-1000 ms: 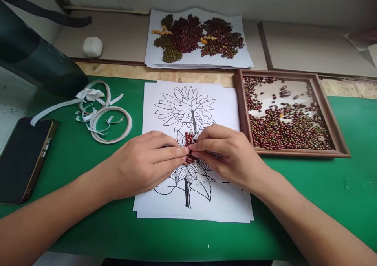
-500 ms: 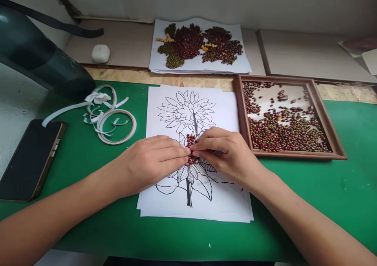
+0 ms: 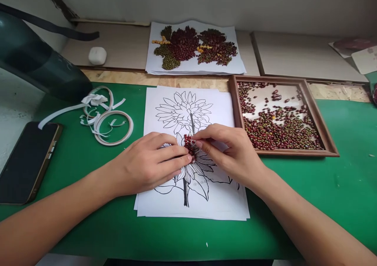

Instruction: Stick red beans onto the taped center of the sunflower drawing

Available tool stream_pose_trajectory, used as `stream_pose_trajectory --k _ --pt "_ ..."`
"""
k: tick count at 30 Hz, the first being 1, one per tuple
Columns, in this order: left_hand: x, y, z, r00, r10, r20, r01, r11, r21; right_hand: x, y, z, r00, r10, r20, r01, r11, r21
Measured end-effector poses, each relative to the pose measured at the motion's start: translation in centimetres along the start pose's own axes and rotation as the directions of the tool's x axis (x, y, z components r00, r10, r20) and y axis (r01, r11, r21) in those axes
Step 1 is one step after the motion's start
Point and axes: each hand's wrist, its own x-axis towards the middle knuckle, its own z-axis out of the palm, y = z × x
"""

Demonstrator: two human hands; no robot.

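A white sheet with a line drawing of sunflowers [image 3: 216, 205] lies on the green table. Red beans [image 3: 187, 139] cover part of the lower flower's centre. My left hand [image 3: 156, 162] rests on the drawing with fingers stretched out, its fingertips touching the beans' left and lower side. From the right, my right hand [image 3: 229, 146] pinches thumb and index finger close together at the upper right of the patch. Whatever lies between those fingertips is too small to make out. Beside this hand sits a brown wooden frame [image 3: 294, 153] holding loose red and green beans [image 3: 279, 130].
Rolls of white double-sided tape [image 3: 129, 130] with scraps lie on the left, near a phone [image 3: 28, 164] and a dark bottle [image 3: 44, 57]. Behind, finished bean pictures on paper [image 3: 193, 67] and a small white case [image 3: 97, 55] rest on a ledge.
My right fingertips have moved up the bean patch, away from my left fingertips, uncovering more of the lower flower. My left fingers have spread a little. The whole view has shifted slightly.
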Motion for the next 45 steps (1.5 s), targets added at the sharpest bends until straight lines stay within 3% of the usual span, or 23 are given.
stream_pose_trajectory --k 5,10,17,26,37,40,45 --pt "-0.2 0.0 0.0 0.999 0.009 0.04 -0.009 1.0 0.001 -0.1 0.0 -0.1 0.999 -0.05 0.001 0.05 0.996 -0.067" --pt "-0.1 -0.1 0.1 1.0 0.004 0.019 -0.004 1.0 0.01 0.0 -0.2 0.3 0.991 0.087 0.103 -0.081 0.995 -0.058" --pt "-0.1 0.0 0.3 0.999 -0.034 0.005 0.035 0.999 -0.027 0.6 -0.6 0.7 0.972 0.193 0.135 -0.189 0.981 -0.044" --pt "0.2 0.3 0.1 1.0 -0.026 0.003 0.026 1.0 -0.001 1.0 -1.1 0.7 0.956 0.244 0.162 -0.233 0.969 -0.086" --pt "0.4 0.2 -0.1 1.0 -0.001 -0.026 0.002 0.999 0.038 0.6 0.3 0.0 0.952 0.271 0.141 -0.297 0.928 0.223" --pt "0.0 0.5 -0.1 0.999 0.023 0.048 -0.024 0.999 0.034 0.7 0.1 -0.2 0.95 0.281 0.135 -0.307 0.919 0.247" --pt "-0.4 1.1 0.4 0.959 0.03 0.283 -0.036 0.999 0.018 0.7 -0.5 -0.1 0.945 0.306 0.12 -0.325 0.924 0.202"
